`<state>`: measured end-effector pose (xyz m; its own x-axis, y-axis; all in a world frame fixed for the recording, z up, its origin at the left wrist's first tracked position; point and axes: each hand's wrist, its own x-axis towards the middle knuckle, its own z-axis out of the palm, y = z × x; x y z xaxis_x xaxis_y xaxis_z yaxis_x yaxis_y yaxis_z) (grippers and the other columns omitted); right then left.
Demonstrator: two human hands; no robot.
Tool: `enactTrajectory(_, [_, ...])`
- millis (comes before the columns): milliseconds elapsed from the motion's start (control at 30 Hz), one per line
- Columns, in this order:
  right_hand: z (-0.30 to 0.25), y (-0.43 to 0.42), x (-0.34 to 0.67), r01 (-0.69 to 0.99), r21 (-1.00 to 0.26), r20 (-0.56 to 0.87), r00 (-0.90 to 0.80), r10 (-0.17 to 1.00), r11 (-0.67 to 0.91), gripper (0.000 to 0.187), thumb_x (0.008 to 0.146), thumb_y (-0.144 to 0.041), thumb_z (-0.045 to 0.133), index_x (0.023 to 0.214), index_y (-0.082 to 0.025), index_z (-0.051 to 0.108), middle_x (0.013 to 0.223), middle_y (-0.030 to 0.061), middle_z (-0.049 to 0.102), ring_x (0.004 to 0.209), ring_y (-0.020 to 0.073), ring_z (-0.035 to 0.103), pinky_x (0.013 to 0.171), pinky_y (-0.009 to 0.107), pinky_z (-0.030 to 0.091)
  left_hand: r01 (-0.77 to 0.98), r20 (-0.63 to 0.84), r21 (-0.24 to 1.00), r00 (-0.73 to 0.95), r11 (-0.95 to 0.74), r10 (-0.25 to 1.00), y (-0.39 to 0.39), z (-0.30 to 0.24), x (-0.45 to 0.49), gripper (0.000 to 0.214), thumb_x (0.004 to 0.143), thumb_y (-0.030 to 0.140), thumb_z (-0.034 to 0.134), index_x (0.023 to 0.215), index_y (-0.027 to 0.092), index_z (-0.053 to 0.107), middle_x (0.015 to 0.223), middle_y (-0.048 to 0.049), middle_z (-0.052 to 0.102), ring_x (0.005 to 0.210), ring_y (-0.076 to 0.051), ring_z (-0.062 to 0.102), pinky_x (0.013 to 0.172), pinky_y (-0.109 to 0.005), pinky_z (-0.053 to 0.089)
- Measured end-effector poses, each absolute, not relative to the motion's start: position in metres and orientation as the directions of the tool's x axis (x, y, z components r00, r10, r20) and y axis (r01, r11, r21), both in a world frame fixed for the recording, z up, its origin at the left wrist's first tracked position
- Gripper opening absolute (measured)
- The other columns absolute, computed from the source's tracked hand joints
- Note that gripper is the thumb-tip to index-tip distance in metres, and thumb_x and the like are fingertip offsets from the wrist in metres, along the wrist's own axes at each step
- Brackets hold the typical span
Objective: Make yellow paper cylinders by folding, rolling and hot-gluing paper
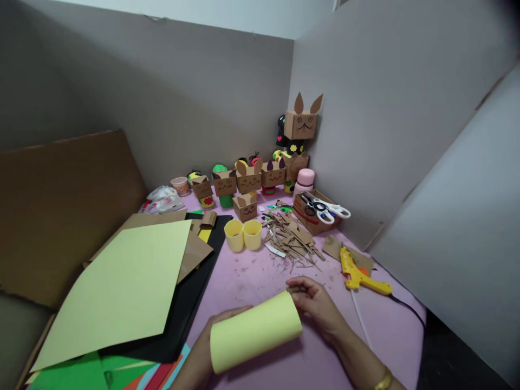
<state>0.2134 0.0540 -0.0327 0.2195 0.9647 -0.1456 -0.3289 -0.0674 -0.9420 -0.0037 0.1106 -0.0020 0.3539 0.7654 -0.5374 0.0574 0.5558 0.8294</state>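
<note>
A pale yellow paper tube [255, 331] lies slantwise near the table's front. My left hand [217, 324] grips it from behind at its left end; most of those fingers are hidden by the paper. My right hand [312, 303] has its fingers curled at the tube's upper right edge, with the thumb side against the paper. Beyond my hands, two short yellow paper rings [242, 236] stand joined side by side. A yellow glue gun [361, 277] rests to the right of my right hand, with a white glue stick [361, 319] lying in front of it.
Cardboard scraps [290, 238] are heaped mid-table. Scissors [325, 210] lie on a cardboard box [312, 221]. Large yellow [125, 287] and black sheets [189, 303] cover the left side. Several cardboard animal-faced figures [248, 180] stand along the back wall, beside a pink bottle [304, 180].
</note>
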Motion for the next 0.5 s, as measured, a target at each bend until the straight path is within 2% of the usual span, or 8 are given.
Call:
enactTrajectory(67, [-0.0329,0.0531,0.2099,-0.324,-0.943,-0.147,0.187,0.971,-0.08,0.03,0.058,-0.03,0.079,0.083,-0.017,0.069,0.066,-0.0009,0.066,0.057,0.0121,0.057,0.055,0.022,0.042,0.049,-0.517,0.835,0.412,0.549,0.75,0.1105,-0.002,-0.0038,0.023,0.056,0.018,0.068,0.077,0.018,0.075,0.077,-0.0032,0.076,0.068,-0.023,0.067,0.066,-0.03,0.047])
enactTrajectory(200, [-0.0347,0.052,0.2026,-0.308,-0.948,-0.14,0.17,0.975,-0.083,0.014,0.062,-0.028,0.075,0.064,-0.015,0.071,0.054,-0.0009,0.064,0.054,0.0124,0.056,0.053,0.022,0.04,0.057,-0.49,0.848,0.464,0.528,0.738,0.109,-0.0006,-0.0036,0.022,0.058,0.015,0.065,0.076,0.02,0.075,0.076,-0.0021,0.076,0.07,-0.023,0.067,0.069,-0.031,0.047])
enactTrajectory(367, [-0.0364,0.0533,0.2036,-0.289,-0.955,-0.123,0.177,0.977,-0.068,0.011,0.062,-0.025,0.075,0.068,-0.016,0.072,0.057,-0.0011,0.066,0.054,0.0122,0.056,0.053,0.021,0.04,0.067,-0.441,0.881,0.477,0.469,0.76,0.1108,-0.0014,-0.0039,0.02,0.062,0.015,0.064,0.076,0.024,0.075,0.078,0.0004,0.076,0.073,-0.024,0.067,0.072,-0.032,0.047])
enactTrajectory(500, [-0.0367,0.0539,0.2031,-0.243,-0.968,-0.107,0.18,0.978,-0.061,0.012,0.063,-0.026,0.075,0.06,-0.015,0.071,0.049,-0.0022,0.061,0.048,0.0103,0.051,0.049,0.019,0.038,0.094,-0.397,0.91,0.477,0.404,0.784,0.1072,-0.0065,-0.0035,0.013,0.066,0.019,0.065,0.072,0.025,0.075,0.071,-0.0004,0.075,0.074,-0.027,0.067,0.071,-0.036,0.049])
